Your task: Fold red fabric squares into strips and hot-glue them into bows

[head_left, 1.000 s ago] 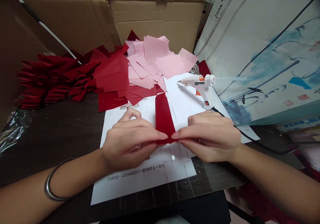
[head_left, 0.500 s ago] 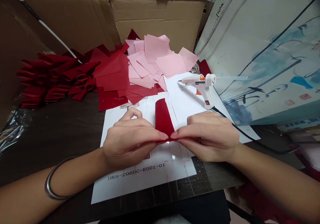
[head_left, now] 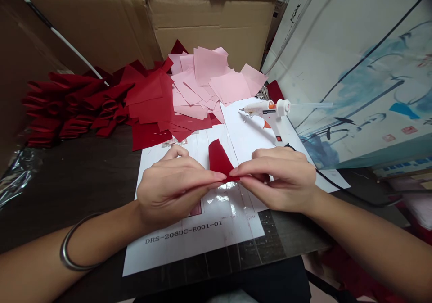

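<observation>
A folded piece of red fabric [head_left: 218,160] is pinched along its near edge between both hands, its far end rising away from me. My left hand [head_left: 173,188] grips the left side of that edge between thumb and fingers. On the right side, my right hand [head_left: 278,177] pinches the same piece, the two thumb tips almost meeting. Under the hands lies a printed white sheet [head_left: 162,258] with clear tape over it; its picture is mostly hidden. A white glue gun [head_left: 277,114] with a glue stick in its back stands just beyond my right hand.
Flat red pieces [head_left: 151,100] and pink pieces [head_left: 209,84] are heaped at the back. Folded red pieces [head_left: 74,102] pile up at the left. Cardboard boxes [head_left: 209,28] wall off the far side, a painted white panel [head_left: 357,69] the right. A black cord [head_left: 354,199] trails rightward.
The red piece's far end has dipped and the pinched edge has risen slightly. My right hand has shifted a little left and up; both hands keep their hold.
</observation>
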`<state>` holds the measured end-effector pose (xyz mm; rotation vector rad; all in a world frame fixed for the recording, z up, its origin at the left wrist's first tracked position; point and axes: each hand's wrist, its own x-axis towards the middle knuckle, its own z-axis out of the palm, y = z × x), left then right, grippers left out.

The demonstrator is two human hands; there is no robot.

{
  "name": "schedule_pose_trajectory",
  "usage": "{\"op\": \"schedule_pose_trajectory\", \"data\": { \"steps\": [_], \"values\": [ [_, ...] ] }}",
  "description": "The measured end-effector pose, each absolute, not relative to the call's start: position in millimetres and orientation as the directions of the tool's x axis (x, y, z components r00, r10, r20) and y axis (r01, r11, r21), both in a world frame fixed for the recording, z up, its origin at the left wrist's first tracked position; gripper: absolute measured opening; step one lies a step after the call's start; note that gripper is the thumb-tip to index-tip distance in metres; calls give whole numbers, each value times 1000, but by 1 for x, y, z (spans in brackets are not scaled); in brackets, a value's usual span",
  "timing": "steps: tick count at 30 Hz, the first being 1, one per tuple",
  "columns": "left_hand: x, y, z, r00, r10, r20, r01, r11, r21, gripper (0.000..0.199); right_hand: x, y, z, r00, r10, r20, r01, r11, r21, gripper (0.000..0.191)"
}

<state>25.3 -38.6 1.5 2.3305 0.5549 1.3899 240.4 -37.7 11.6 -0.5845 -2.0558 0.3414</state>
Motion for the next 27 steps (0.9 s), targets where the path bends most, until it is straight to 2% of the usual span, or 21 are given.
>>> {"op": "schedule_pose_trajectory", "data": {
  "steps": [6,8,10,14,16,18,21,23,27],
  "values": [
    [31,-37,-4,359,539,762,220,-843,492,46,241,-36,12,-406,562,721,206,825,-527,11],
    [32,-36,-6,348,544,764,247,-839,485,41,241,-36,10,-394,593,703,178,799,-574,8],
    [32,-36,-6,339,564,753,275,-825,494,28,239,-36,9,-366,658,658,170,743,-647,10],
    [30,-36,-6,339,588,734,269,-809,524,6,235,-37,8,-343,819,460,132,527,-840,11],
    [28,-37,-6,363,631,686,215,-773,597,13,234,-37,9,-362,863,352,37,391,-920,5],
    [27,-39,-7,419,729,541,165,-647,745,24,234,-37,11,-391,882,264,-69,258,-964,4],
    [25,-42,-7,558,815,159,113,-264,958,33,235,-36,13,-427,886,183,-161,124,-979,5],
    [26,-44,-4,625,780,-24,85,-37,996,37,235,-35,13,-437,885,159,-195,79,-978,5],
    [31,-45,1,631,769,-102,23,113,993,30,236,-34,15,-483,872,86,-182,-4,-983,8]
  ]
}}
